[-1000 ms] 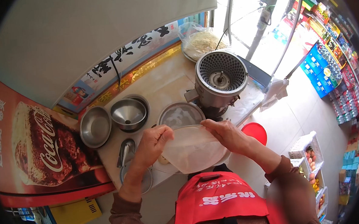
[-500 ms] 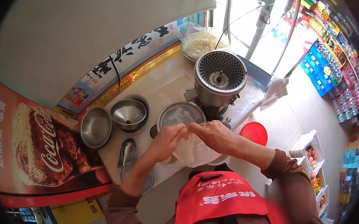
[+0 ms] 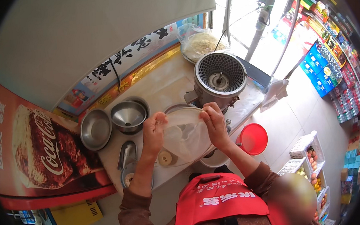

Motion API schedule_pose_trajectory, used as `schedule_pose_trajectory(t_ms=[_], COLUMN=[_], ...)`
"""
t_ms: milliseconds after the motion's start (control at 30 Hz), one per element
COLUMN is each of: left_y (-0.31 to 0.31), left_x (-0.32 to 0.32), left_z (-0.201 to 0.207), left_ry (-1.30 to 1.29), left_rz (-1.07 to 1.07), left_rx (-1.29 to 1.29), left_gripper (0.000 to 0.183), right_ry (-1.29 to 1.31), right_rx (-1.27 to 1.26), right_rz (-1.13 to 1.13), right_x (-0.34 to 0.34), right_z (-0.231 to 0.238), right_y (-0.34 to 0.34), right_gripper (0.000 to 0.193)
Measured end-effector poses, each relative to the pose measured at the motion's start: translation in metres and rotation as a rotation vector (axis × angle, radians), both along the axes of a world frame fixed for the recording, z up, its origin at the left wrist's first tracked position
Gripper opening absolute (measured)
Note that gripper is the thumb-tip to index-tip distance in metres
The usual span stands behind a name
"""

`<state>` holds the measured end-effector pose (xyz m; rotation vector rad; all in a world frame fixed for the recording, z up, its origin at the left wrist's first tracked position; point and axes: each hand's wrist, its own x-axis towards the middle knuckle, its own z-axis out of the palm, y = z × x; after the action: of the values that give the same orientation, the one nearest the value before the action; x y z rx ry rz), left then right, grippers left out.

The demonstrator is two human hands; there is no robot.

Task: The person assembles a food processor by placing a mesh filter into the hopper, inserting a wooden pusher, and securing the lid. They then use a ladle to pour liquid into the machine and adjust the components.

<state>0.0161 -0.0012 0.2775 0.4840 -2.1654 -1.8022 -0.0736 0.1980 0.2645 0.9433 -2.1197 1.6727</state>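
A thin, translucent white filter bag [image 3: 186, 139] hangs stretched between my two hands. My left hand [image 3: 153, 134] pinches its left rim, fingers closed; my right hand [image 3: 214, 122] grips the right rim the same way. Its mouth is spread wide and faces up. Under and behind the bag, partly hidden, sits a round metal pan [image 3: 178, 107]. A machine with a perforated steel basket [image 3: 221, 75] stands just beyond my right hand. By my left wrist lies a small cream disc with holes [image 3: 165, 158].
On the table's left are a steel bowl [image 3: 96, 129], a steel funnel [image 3: 128, 115] and a metal scoop [image 3: 127, 155]. A bag of pale shreds [image 3: 203, 42] lies at the back. On the floor to the right stand a red bucket [image 3: 253, 139] and crates of fruit [image 3: 305, 155].
My hands have moved apart, left hand to the left and right hand to the right. The bag's mouth, gathered together before, is now spread between them.
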Motion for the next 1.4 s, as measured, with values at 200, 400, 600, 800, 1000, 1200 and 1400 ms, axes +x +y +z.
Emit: schedule_pose_trajectory(t_ms=[200, 400, 600, 800, 1000, 1200, 1400], left_y=[-0.003, -0.014, -0.023, -0.046, 0.008, 0.020, 0.010], left_x=[-0.010, -0.029, -0.033, -0.003, 0.006, 0.018, 0.036], left_z=[-0.025, -0.057, -0.066, -0.034, 0.000, -0.021, -0.020], left_ry=[0.224, 0.371, 0.343, -0.004, 0.011, -0.049, -0.075], left_rz=[0.251, 0.523, 0.647, 0.142, -0.369, -0.147, -0.386], left_rx=[0.404, 0.679, 0.812, -0.056, -0.470, 0.181, 0.087], left_gripper=[0.020, 0.020, 0.024, 0.037, 0.028, 0.031, 0.038], right_ry=[-0.687, -0.805, -0.943, -0.548, -0.238, -0.305, -0.236], right_rx=[-0.304, -0.578, -0.650, -0.078, 0.305, 0.223, 0.443], right_rz=[0.029, 0.034, 0.101, 0.011, 0.474, 0.341, 0.556], right_x=[0.023, 0.037, 0.039, 0.006, -0.006, -0.010, -0.007], right_z=[-0.040, -0.060, -0.078, -0.046, 0.015, 0.028, 0.037], right_y=[-0.001, -0.026, -0.033, 0.003, 0.011, 0.027, 0.047], right_gripper=[0.037, 0.036, 0.034, 0.031, 0.022, 0.019, 0.017])
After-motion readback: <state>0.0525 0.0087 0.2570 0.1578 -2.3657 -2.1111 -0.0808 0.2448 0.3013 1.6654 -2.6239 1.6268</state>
